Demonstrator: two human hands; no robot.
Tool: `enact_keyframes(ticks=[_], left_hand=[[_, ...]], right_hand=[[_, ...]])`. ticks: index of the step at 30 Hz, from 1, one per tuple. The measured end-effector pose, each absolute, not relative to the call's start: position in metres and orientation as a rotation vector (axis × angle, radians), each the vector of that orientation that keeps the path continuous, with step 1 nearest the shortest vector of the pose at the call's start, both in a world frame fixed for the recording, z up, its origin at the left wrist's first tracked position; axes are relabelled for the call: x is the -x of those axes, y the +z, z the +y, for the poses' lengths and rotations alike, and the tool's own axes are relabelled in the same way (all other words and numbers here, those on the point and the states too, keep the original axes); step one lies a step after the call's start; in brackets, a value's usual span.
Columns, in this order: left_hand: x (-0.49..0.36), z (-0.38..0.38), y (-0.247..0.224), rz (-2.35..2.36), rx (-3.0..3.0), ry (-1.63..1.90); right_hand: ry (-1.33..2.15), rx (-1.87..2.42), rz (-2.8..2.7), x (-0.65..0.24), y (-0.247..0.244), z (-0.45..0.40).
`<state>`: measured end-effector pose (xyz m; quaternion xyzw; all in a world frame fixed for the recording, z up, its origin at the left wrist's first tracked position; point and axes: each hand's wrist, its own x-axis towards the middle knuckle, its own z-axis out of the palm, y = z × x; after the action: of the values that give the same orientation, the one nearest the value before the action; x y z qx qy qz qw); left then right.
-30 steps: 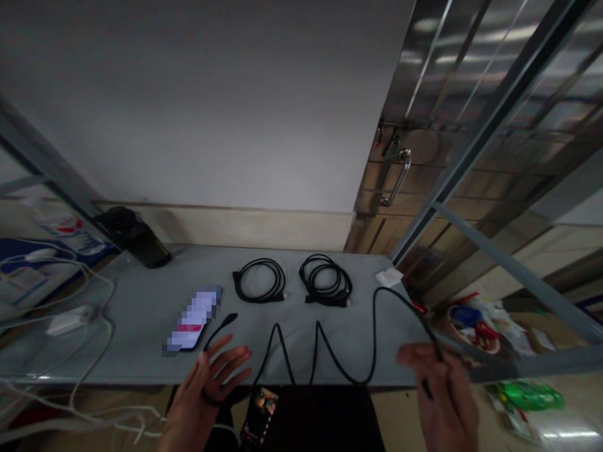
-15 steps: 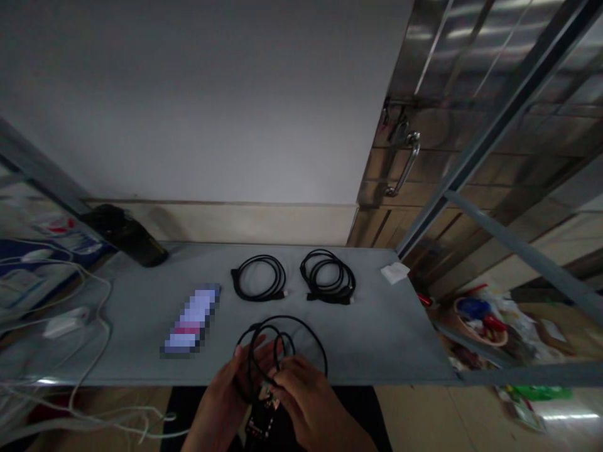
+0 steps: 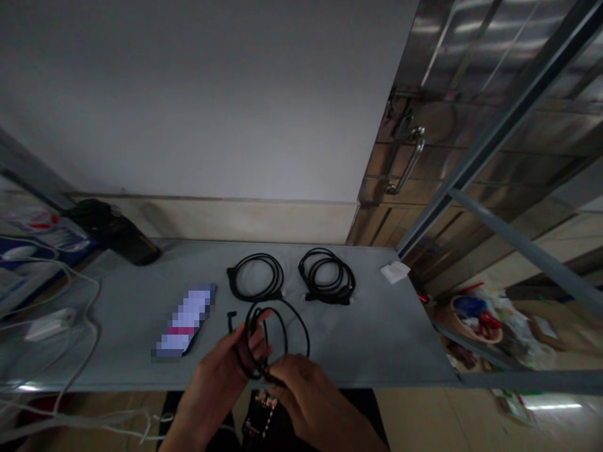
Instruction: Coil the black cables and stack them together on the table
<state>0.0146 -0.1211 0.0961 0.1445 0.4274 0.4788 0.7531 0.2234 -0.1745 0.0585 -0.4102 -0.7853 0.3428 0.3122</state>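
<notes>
A thin black cable (image 3: 308, 342) hangs in loose loops between my two hands, over the front edge of the shelf. The loops run through the curved fingers of my left hand (image 3: 226, 364). On the other side, my right hand (image 3: 306, 389) pinches the cable low on the coil. One cable end with a small plug (image 3: 231, 314) sticks up beside my left fingers. Just beyond lie two coiled black cables, the left coil (image 3: 281, 282) and the right coil (image 3: 351, 282), both flat on the grey shelf (image 3: 377, 339).
A phone (image 3: 186, 320) with a blurred screen lies left of my hands. Behind it a dark bottle (image 3: 122, 235) rests on its side. White cords and an adapter (image 3: 51, 324) occupy the left end. White paper (image 3: 394, 272) lies at the right, near a metal frame post (image 3: 428, 216).
Both hands have shifted the loops, which now sit tighter and higher around my left fingers. A plug end now shows at their left. The view has moved slightly.
</notes>
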Motion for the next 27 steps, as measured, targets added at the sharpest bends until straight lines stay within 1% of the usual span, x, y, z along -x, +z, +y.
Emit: enact_keyframes(ticks=[3, 6, 9, 12, 14, 17, 20, 23, 27], left_hand=[[-0.020, -0.109, 0.113, 0.854, -0.328, 1.058], [-0.026, -0.097, 0.123, 0.821, -0.354, 1.145], [-0.023, -0.083, 0.125, 0.868, -0.411, 1.231], [-0.013, -0.066, 0.120, 0.938, -0.554, 1.205], [-0.004, -0.050, 0.113, 1.043, -0.728, 1.199], [0.011, -0.020, 0.099, 1.360, -1.129, 1.186], [0.026, 0.012, 0.080, 1.711, -1.547, 1.036], [0.035, 0.039, 0.061, 1.965, -1.754, 0.931], [0.040, 0.062, 0.037, 1.974, -1.867, 0.871]], right_hand=[[0.812, 1.032, -2.127, -0.217, 0.059, -0.159], [0.557, 0.995, -2.247, -0.207, 0.058, -0.140], [0.340, 0.998, -2.331, -0.199, 0.060, -0.119], [0.236, 0.948, -2.440, -0.199, 0.063, -0.093], [0.167, 0.922, -2.501, -0.202, 0.064, -0.074], [0.065, 0.930, -2.530, -0.207, 0.060, -0.045], [-0.028, 0.979, -2.530, -0.206, 0.050, -0.021], [-0.034, 1.041, -2.538, -0.199, 0.037, -0.003], [0.161, 1.112, -2.491, -0.193, 0.016, 0.007]])
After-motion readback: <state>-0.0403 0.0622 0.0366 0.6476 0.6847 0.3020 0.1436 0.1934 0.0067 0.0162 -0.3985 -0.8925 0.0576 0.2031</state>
